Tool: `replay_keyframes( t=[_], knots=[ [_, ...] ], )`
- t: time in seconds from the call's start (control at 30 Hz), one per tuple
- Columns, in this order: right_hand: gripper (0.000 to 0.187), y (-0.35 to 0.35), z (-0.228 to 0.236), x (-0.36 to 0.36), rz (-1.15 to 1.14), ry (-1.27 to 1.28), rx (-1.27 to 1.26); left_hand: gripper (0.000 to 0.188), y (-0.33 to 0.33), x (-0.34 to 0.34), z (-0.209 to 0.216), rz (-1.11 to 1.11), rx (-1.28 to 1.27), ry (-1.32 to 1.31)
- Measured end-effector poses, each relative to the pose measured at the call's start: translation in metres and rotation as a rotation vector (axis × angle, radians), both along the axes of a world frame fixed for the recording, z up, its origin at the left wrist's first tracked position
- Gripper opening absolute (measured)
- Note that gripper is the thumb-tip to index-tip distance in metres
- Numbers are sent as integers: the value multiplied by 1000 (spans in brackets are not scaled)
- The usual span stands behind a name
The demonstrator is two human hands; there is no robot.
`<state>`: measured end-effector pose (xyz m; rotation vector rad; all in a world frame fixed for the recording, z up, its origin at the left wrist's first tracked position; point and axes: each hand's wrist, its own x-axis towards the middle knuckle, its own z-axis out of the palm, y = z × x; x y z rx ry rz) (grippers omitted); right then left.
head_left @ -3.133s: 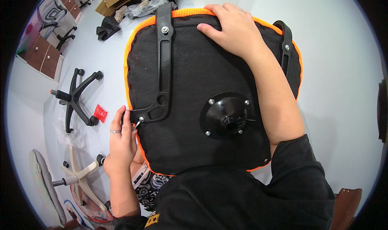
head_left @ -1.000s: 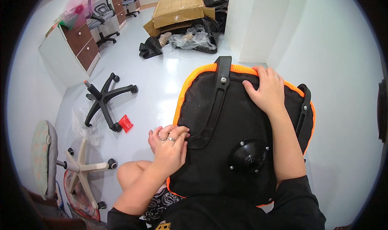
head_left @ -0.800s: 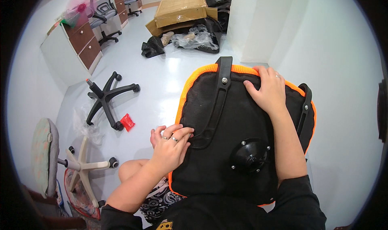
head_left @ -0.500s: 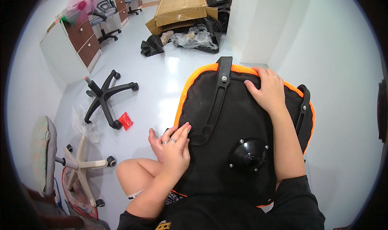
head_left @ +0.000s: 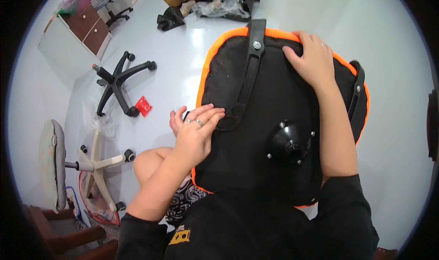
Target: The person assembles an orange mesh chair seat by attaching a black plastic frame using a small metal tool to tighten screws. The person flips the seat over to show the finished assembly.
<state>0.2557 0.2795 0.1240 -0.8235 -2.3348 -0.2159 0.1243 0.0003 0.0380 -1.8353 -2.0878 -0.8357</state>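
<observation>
A black chair seat point(head_left: 256, 168) with bright orange trim rests on my lap, its dark underside facing me. A curved black armrest point(head_left: 250, 68) is bolted along its left part, and a second armrest point(head_left: 356, 86) runs along the right edge. Low on the underside sits a shiny black dome-shaped fitting point(head_left: 289, 143) with several bolts around it. My right hand point(head_left: 315, 61) grips the far right edge, fingers over the orange trim and thumb on the fabric. At the left edge, my left hand point(head_left: 194, 134) lies with straight, ringed fingers across the trim, close to the armrest's lower end.
On the floor to the left stand a black star-shaped chair base point(head_left: 116, 81), a small red packet point(head_left: 143, 106) and a cream chair base point(head_left: 98, 165) attached to a tipped grey seat. Drawers point(head_left: 87, 26) line the far left. Cardboard and plastic wrap point(head_left: 217, 6) lie ahead; a white wall is at right.
The view has tipped downward, so the seat, hands and floor objects appear higher in the picture. Both hands stay at about the same spots on the chair seat.
</observation>
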Motion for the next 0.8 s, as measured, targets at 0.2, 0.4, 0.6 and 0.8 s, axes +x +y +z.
replay_keyframes(
  t=[0.2, 0.4, 0.6, 0.8],
  knots=[
    [45, -4, 1, 2, 47, 55, 13, 36, -11, 6, 5, -64, 24, -71],
    [45, 1, 1, 10, 25, 87, 53, 47, -6, 37, 3, 50, 40, -253],
    [44, 0, -2, 16, 2, 71, -39, 43, 11, 52, -10, 142, 94, -225],
    [39, -2, 7, 20, 5, 91, -113, 38, 12, 48, -21, 98, 96, -196]
  ],
)
